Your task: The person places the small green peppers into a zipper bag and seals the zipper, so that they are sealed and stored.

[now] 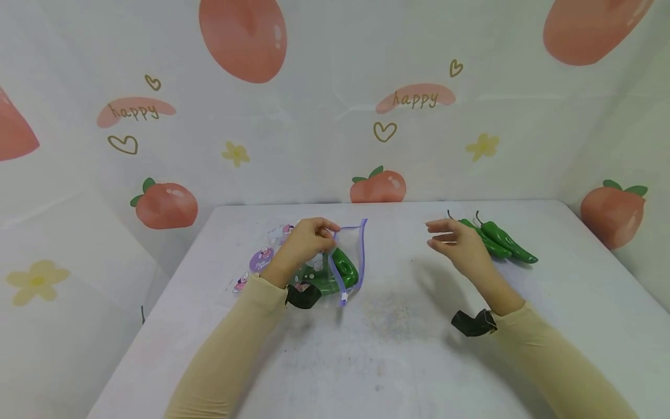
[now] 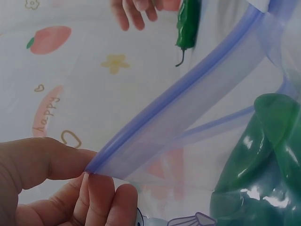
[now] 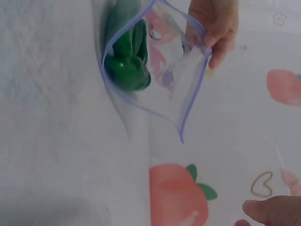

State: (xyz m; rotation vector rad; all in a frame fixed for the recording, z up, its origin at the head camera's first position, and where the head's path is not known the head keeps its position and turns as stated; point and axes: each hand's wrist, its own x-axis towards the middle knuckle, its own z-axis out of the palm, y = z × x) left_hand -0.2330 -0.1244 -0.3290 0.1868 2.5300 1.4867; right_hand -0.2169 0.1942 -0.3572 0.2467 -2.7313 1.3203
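Note:
My left hand (image 1: pixel 303 243) pinches the upper edge of a clear zip bag between thumb and fingers, its purple zip rim (image 2: pixel 155 110) stretched from the fingertips. Seen from the right wrist, the bag's mouth (image 3: pixel 203 80) gapes wide. Inside the bag lie shiny green peppers (image 3: pixel 129 73), showing through the printed plastic. My right hand (image 1: pixel 463 247) hovers above the table with fingers spread a little and nothing in them. Just beyond it, to the right, two long green chili peppers (image 1: pixel 510 244) lie side by side with their thin stems pointing back.
The white tabletop (image 1: pixel 377 349) has grey smudges in front of the bag. A white backdrop (image 1: pixel 314 134) printed with red fruit, flowers and hearts rises behind the table and along its sides. A black band (image 1: pixel 473 323) sits on the right wrist.

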